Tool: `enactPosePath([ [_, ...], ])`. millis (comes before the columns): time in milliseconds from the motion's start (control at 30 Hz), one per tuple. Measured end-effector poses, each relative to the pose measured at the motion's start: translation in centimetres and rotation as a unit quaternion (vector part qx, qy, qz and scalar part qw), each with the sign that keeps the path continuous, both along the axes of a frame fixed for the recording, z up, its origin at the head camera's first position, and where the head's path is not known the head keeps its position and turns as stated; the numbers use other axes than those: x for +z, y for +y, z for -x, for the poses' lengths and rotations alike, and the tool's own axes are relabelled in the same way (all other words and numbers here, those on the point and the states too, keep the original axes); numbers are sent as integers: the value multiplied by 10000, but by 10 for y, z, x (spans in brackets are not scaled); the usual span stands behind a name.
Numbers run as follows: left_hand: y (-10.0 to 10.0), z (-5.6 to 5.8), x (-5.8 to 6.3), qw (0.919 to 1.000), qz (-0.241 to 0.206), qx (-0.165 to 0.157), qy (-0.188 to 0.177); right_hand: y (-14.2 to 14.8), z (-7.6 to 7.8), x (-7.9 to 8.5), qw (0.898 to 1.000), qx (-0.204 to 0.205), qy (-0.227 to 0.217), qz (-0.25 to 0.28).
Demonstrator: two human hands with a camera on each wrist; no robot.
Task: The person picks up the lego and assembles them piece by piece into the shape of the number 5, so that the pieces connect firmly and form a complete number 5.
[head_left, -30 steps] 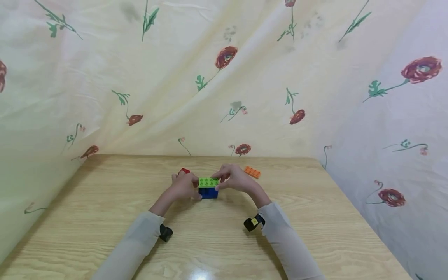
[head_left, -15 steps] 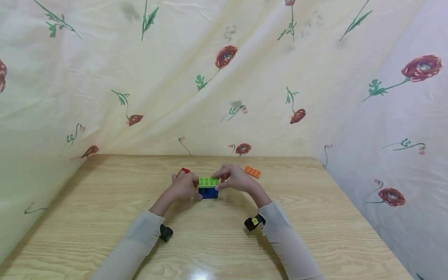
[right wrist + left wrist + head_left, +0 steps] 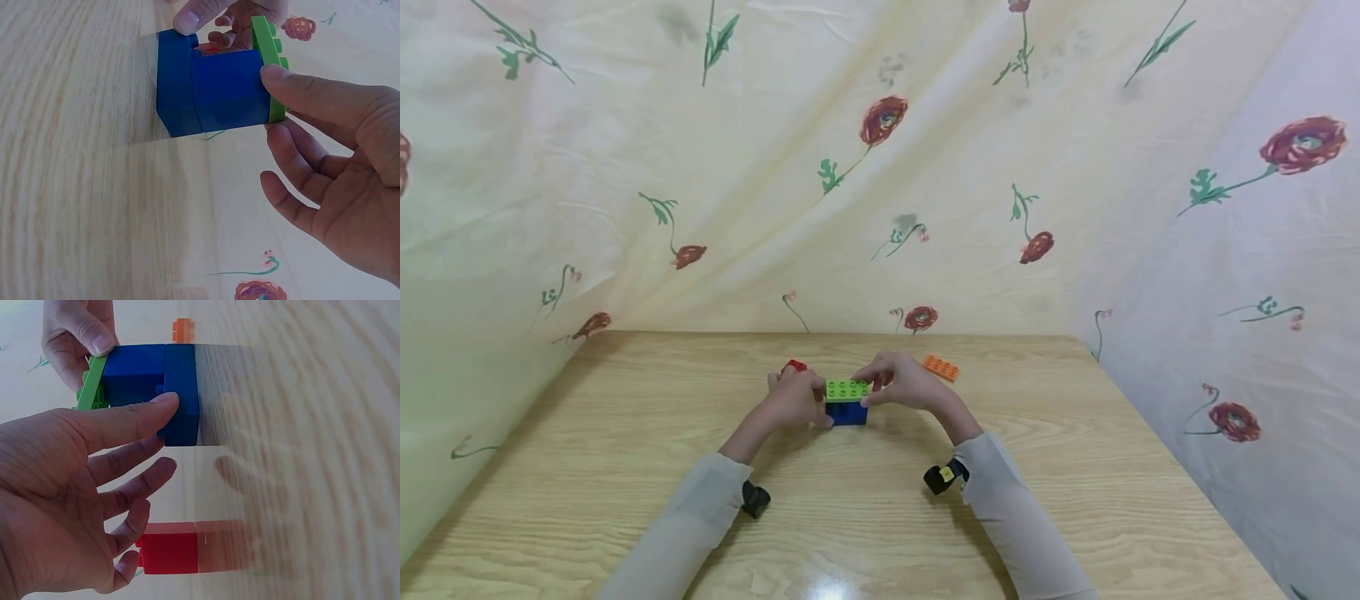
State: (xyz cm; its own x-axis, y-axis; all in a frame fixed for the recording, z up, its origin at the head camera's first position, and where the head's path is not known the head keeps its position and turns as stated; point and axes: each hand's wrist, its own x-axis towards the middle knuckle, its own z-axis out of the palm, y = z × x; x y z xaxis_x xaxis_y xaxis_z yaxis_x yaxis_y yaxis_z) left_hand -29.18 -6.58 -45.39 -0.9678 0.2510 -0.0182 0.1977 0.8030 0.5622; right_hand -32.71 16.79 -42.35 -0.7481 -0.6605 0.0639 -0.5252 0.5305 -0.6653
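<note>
A small stack of toy building bricks stands at the middle of the table. Its base is a long blue brick [image 3: 177,94], with a shorter blue brick [image 3: 228,90] on the base's right half. A light green studded plate [image 3: 847,390] tops the stack, overhanging a gap on the left, as the right wrist view shows. My left hand [image 3: 793,400] pinches the long blue brick, thumb on its near side. With thumb and fingertips, my right hand [image 3: 904,383] pinches the green plate's right end, where it meets the shorter blue brick.
Just behind my left hand stands a red brick [image 3: 169,549], partly hidden in the head view. An orange studded plate [image 3: 942,368] lies behind my right hand. The wooden table [image 3: 850,517] meets a flowered cloth [image 3: 760,167] at its back and sides.
</note>
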Motion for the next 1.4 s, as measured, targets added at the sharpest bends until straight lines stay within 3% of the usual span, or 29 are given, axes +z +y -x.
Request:
enactPosePath([
  [667, 1, -1, 3, 9999, 77, -34, 88, -2, 0, 3, 10000, -31, -8, 22],
  [1400, 1, 0, 1, 9999, 124, -12, 15, -1, 4, -5, 9996, -9, -82, 287],
])
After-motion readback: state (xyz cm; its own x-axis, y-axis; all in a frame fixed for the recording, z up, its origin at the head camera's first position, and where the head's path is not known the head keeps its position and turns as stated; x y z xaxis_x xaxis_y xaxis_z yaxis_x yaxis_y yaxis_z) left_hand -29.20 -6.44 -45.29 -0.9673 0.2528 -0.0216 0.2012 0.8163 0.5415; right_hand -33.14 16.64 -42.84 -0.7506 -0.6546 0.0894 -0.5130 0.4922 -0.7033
